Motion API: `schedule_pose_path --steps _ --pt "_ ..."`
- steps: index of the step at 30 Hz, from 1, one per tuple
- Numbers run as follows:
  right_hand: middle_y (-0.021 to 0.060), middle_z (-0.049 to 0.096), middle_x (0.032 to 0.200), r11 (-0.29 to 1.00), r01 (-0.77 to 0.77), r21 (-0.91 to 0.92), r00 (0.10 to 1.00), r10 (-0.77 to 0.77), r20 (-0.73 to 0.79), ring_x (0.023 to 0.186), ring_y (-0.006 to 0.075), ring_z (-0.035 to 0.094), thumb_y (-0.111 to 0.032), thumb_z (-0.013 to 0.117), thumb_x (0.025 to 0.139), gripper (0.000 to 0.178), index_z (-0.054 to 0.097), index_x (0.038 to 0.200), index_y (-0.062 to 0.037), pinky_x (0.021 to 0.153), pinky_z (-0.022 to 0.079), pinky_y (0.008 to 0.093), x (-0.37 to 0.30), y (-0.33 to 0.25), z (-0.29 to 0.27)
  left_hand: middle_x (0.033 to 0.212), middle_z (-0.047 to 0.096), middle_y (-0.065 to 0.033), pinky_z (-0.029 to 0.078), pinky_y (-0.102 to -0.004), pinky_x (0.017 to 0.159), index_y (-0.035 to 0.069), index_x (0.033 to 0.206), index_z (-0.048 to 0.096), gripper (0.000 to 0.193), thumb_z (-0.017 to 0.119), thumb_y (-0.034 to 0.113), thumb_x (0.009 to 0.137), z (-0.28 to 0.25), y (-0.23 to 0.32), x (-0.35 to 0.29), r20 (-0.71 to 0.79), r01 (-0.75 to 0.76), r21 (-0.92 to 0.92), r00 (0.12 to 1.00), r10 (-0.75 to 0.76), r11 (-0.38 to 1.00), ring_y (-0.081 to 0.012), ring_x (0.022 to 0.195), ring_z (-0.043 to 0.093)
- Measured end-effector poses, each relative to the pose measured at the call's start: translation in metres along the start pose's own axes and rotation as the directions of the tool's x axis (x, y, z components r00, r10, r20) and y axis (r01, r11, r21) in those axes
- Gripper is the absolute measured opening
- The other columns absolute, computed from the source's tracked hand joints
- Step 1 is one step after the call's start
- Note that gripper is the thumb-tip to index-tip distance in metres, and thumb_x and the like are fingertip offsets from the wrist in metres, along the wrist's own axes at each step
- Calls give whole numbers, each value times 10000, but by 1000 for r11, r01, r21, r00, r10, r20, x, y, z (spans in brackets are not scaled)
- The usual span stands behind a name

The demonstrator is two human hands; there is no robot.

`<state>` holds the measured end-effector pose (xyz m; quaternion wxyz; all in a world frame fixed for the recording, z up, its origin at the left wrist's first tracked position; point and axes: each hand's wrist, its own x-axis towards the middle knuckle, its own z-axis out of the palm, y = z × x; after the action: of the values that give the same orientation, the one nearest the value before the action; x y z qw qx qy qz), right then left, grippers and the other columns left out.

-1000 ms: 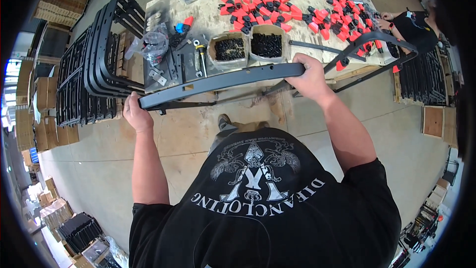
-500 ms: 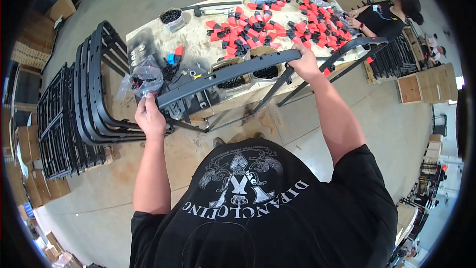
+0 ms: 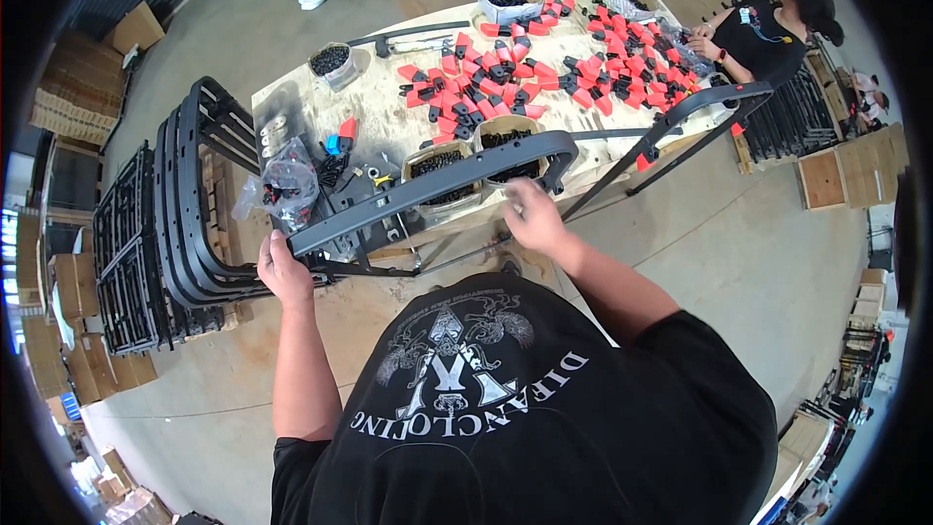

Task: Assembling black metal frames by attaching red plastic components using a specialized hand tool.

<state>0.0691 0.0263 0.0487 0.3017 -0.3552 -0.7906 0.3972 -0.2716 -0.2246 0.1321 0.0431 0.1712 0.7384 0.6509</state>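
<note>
My left hand is closed on the left end of a dark grey metal tube frame, whose long bar slopes up to the right to a bent corner. Off the bar, my right hand is just below that corner with its fingers curled and blurred; whether they hold anything I cannot make out. Behind the bar stand two open boxes of small black parts, a left box and a right box. A clear plastic bag with dark parts lies beyond my left hand.
Red-and-black plastic pieces cover much of the wooden table. Curved black frames are stacked at left. Another metal frame leans at the table's right side, near a person in black. A wrench lies behind the bar.
My right hand has let go of the bar's right end and moved down and left. The frame has shifted slightly lower and left, with my left hand still on it.
</note>
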Motion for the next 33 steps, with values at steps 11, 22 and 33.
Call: schedule_pose_path --steps 11,22,33 --pt "168 718 1175 732 275 -623 720 273 638 1065 363 685 -224 521 924 343 728 1162 -88 895 534 492 129 36 23 740 490 7 363 -288 676 9 788 580 336 513 247 1015 6 11 -4 -10 -66 114 998 67 991 -102 717 415" --pt "195 717 1141 737 226 -637 848 173 501 1081 370 671 -153 514 919 290 735 1077 -51 939 517 463 114 58 26 748 521 23 367 -276 664 -13 806 603 346 555 260 1014 1 0 1 7 22 3 1000 -22 1000 -88 710 425" --pt "85 587 825 118 -682 722 632 592 500 700 228 565 -182 476 933 165 597 981 -80 608 450 362 73 29 11 735 475 44 321 -270 631 20 782 574 313 551 222 1019 -2 -4 -1 11 -49 -11 999 49 999 -78 697 382"
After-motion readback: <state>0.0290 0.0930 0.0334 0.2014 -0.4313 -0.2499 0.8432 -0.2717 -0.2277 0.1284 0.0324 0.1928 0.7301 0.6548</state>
